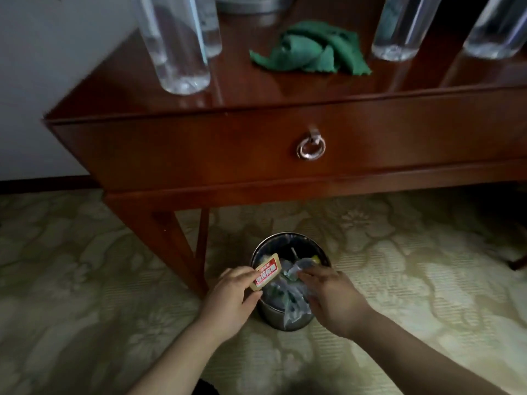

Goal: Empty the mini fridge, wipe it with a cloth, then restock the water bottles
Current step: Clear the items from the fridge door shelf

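Water bottles [182,52]: four in view, all upright on the wooden table [256,104], long axis vertical, bases down on the top, necks cut off by the upper edge of the view. Two stand close together at the left end, two near each other at the right. All look clear and filled. Green cloth [310,49] lies crumpled on the table top between the two pairs, touching none.

Drawer [199,155] below the top is closed, with its ring pull [310,149] hanging down.

Round metal bin [273,317] sits on the patterned carpet [85,280] by the table's front leg. It is packed with crumpled clear wrappers [293,303] up to the rim.

Left hand [231,297] pinches a small flat packet [266,270], red and cream label up, between thumb and fingers, over the bin's near-left rim. Right hand [333,295] reaches over the right rim, fingers down among the wrappers; cannot tell whether it grips any.
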The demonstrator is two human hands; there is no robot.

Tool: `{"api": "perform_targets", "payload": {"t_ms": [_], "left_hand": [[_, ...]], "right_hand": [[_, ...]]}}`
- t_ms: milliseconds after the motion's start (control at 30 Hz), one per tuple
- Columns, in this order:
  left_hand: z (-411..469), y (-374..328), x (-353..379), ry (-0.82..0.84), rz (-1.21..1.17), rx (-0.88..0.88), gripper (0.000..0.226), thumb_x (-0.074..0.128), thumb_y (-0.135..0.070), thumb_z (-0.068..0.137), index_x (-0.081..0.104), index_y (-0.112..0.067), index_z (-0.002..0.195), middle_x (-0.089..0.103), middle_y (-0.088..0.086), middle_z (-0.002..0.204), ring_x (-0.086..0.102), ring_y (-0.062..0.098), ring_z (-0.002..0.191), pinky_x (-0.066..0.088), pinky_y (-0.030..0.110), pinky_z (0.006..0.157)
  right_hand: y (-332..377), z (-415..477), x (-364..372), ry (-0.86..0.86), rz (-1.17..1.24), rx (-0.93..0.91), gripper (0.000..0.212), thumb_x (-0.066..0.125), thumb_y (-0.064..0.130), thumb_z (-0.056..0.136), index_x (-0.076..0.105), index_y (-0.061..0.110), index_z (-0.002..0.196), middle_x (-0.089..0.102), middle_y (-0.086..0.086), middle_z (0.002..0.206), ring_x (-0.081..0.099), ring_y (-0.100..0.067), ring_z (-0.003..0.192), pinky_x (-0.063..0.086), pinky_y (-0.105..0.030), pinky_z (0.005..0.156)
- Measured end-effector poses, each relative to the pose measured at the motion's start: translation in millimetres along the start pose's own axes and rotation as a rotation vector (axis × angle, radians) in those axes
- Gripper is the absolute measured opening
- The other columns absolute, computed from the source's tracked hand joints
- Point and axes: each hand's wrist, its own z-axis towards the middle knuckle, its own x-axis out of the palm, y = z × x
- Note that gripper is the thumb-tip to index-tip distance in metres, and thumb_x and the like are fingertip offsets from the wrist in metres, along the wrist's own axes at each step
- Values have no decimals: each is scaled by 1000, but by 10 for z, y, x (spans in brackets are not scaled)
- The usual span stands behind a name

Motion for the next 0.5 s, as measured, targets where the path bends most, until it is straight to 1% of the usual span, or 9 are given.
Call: {"api": "perform_targets", "payload": {"t_ms": [67,100,167,233,300,367,500], "left_hand": [[97,89,172,16,-1,-25,50,61,-36,98,53,-27,146,51,-14,142,42,6,127,39,26,111],[133,107,226,20,-8,-39,51,61,-36,98,52,-26,146,51,-14,143,42,6,128,39,27,112],[170,102,290,39,-22,-60,52,61,-37,97,50,-27,147,48,-15,145,41,6,130,36,25,113],[164,74,320,89,-30,-60,54,61,-39,97,47,-32,149,44,-18,149,37,7,136,31,24,116],[150,48,325,150,-46,-69,56,59,-42,98,40,-40,150,35,-23,155,30,9,143,26,31,121],[146,36,310,177,-52,-92,58,58,-45,98,36,-45,152,27,-25,159,22,9,148,25,33,121],[132,-3,255,177,-34,-84,61,58,-47,98,35,-41,153,21,-26,160,17,7,149,23,30,119]], "right_hand": [[-27,43,135,24,-34,21,54,52,34,93,46,31,146,44,7,152,40,-19,140,35,-35,107],[-37,54,177,28,-46,29,53,52,35,94,46,32,146,44,8,152,38,-18,141,33,-33,106],[-41,50,204,28,-42,51,52,52,37,93,45,34,145,44,9,151,37,-17,141,33,-33,104],[-55,15,207,40,-33,67,53,52,41,94,43,36,147,43,10,152,35,-16,142,31,-34,104],[-81,-20,189,43,-25,78,55,51,45,95,41,37,149,42,11,152,34,-14,142,29,-34,105],[-101,-45,149,30,-25,88,57,52,46,95,38,38,150,41,13,152,33,-13,142,29,-35,107],[-111,-112,68,11,-2,104,60,54,46,96,36,37,152,34,11,159,30,-14,145,28,-37,111]]}}
